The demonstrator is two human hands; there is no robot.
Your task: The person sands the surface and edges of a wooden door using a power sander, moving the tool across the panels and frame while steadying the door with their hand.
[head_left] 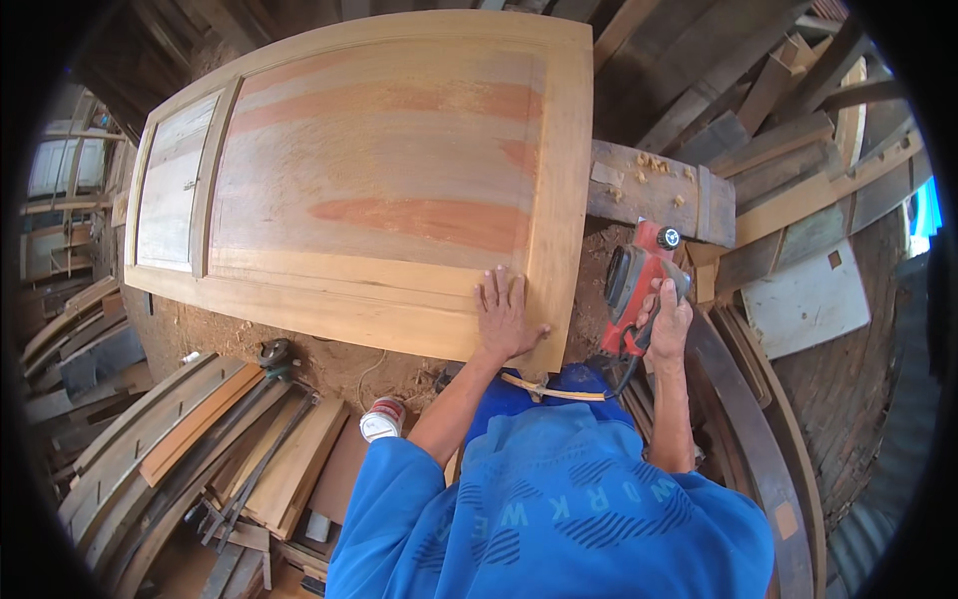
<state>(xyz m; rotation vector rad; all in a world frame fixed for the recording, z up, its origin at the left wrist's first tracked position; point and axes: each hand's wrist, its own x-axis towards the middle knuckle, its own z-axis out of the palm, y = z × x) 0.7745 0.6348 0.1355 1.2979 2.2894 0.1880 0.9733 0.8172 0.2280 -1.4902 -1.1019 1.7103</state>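
One large wooden door (379, 180) lies flat, its long axis running from the upper left toward the lower right of the view. It is pale sanded timber with two recessed panels: a broad one streaked with reddish grain and a narrow greyish one at the far left end. One red and grey power sander (639, 285) sits just off the door's right end, near its lower right corner, long axis pointing away from the person; whether it rests on anything is hard to tell. The right hand (669, 324) is wrapped around its handle. The left hand (506, 317) lies flat, fingers spread, on the door's frame at that same corner.
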